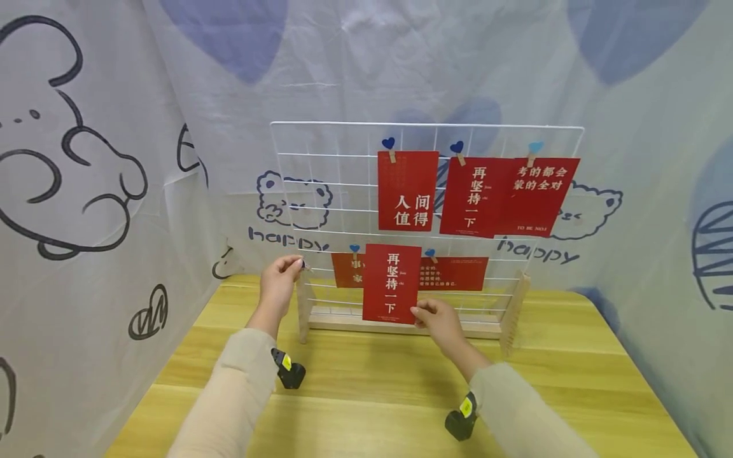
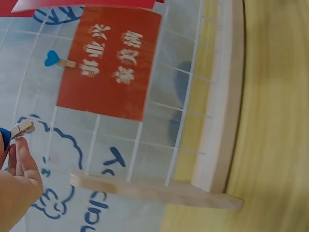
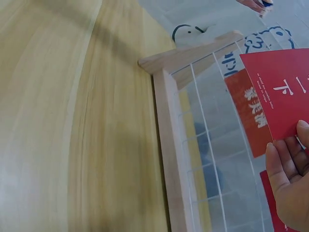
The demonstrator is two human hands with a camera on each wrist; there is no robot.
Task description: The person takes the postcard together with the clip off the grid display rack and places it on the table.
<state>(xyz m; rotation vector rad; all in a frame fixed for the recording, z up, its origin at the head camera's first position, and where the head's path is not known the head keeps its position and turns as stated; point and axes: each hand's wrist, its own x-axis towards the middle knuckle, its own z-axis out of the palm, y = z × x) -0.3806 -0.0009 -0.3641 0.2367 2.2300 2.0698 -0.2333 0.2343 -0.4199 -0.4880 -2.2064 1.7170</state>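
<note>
My left hand [image 1: 279,282] pinches a small wooden clothespin [image 2: 23,128] with a dark blue heart, near the left side of the white wire grid [image 1: 338,154]. With thumb and fingers, my right hand [image 1: 439,324] holds a red card [image 1: 392,283] with white characters by its lower right corner. That card is upright in front of the grid's lower part. In the head view it overlaps two cards clipped behind it, an orange-red card [image 2: 110,63] on the left and a wide red card [image 1: 458,273] on the right.
Higher on the grid hang three red cards, among them one at the left [image 1: 408,191], under heart clothespins [image 1: 389,145]. The grid stands in a wooden base [image 1: 401,323] on a wood-grain table [image 1: 366,394]. Printed curtains [image 1: 200,76] surround it.
</note>
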